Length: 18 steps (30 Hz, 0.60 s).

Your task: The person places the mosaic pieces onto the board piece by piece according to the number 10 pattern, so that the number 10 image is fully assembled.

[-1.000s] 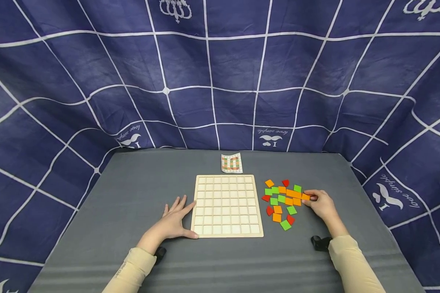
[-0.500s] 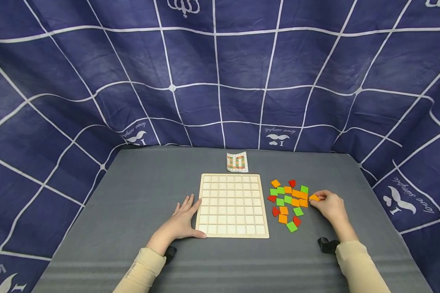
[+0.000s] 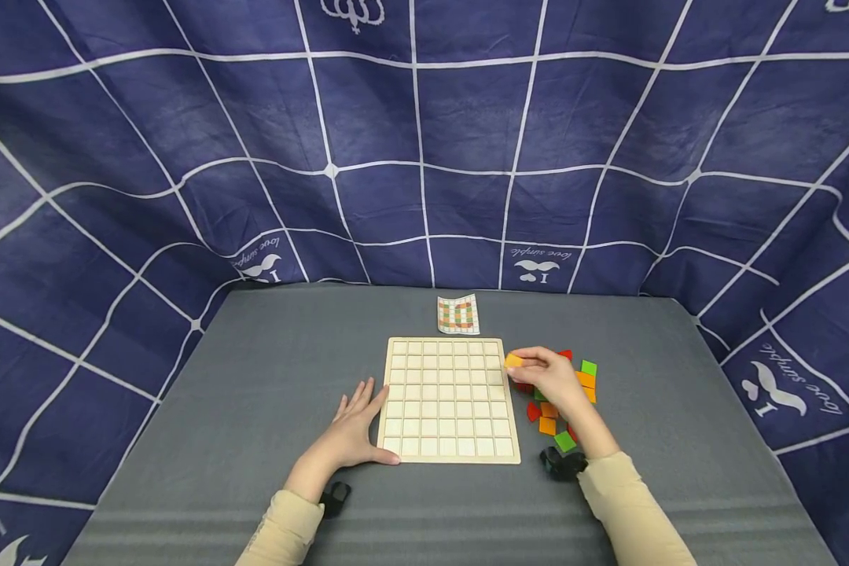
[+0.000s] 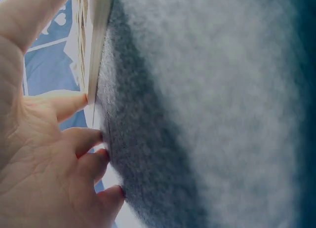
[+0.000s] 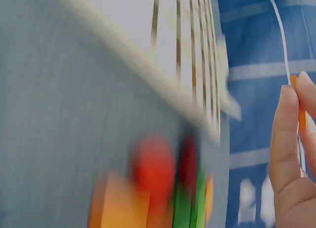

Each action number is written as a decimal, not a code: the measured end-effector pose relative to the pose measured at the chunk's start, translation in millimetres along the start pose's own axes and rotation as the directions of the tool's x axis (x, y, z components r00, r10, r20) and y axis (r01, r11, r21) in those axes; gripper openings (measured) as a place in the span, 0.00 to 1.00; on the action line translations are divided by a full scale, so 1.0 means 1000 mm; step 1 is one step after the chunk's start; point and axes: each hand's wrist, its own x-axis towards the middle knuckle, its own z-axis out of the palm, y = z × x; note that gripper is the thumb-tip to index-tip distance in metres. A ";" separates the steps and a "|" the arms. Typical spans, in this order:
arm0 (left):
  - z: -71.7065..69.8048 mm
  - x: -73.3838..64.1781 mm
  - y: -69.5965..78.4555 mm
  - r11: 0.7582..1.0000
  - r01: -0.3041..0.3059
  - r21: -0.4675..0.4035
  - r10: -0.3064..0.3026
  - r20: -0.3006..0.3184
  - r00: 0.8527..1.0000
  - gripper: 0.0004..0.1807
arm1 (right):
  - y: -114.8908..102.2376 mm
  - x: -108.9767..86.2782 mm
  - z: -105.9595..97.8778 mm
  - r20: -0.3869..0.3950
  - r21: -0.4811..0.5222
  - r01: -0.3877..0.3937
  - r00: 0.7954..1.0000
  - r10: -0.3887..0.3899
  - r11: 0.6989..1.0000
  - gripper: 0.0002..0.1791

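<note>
A pale wooden grid board (image 3: 448,399) with bare square cells lies on the grey table. My left hand (image 3: 350,432) rests at its left side, fingers spread, with the thumb at the near left corner; in the left wrist view a fingertip touches the board's edge (image 4: 91,55). Between thumb and fingers, my right hand (image 3: 555,381) pinches an orange square tile (image 3: 513,360) just off the board's upper right edge. The same orange tile (image 5: 301,109) appears edge-on in the right wrist view. Under the right hand and forearm lie green, red and orange tiles (image 3: 548,425), partly hidden.
Beyond the board lies a small printed card (image 3: 457,314) with a coloured grid pattern. A navy curtain (image 3: 460,204) with white lines hangs behind and beside the grey table (image 3: 304,338). Black wrist camera mounts (image 3: 562,464) sit under both wrists.
My right hand has picked up the orange tile from the right side of the pile and carried it left to the board's edge. My left hand has stayed at the board.
</note>
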 end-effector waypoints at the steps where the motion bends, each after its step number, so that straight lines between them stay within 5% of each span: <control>1: -0.001 0.000 0.000 1.000 0.001 -0.002 -0.001 0.001 1.000 0.67 | -0.004 0.004 0.014 0.025 0.033 0.007 1.000 -0.008 0.999 0.25; 7: -0.001 -0.002 0.001 1.000 0.004 -0.009 -0.004 0.011 1.000 0.66 | -0.026 0.023 0.091 0.105 0.123 0.046 0.993 -0.059 0.991 0.14; 12: 0.000 -0.003 0.002 1.000 0.004 -0.002 -0.004 0.011 1.000 0.66 | -0.034 0.037 0.133 0.101 -0.056 0.107 0.990 -0.101 0.993 0.07; 18: -0.001 -0.003 0.001 1.000 0.011 0.014 -0.011 0.014 1.000 0.66 | -0.039 0.050 0.159 0.098 -0.218 0.177 0.982 -0.159 0.960 0.04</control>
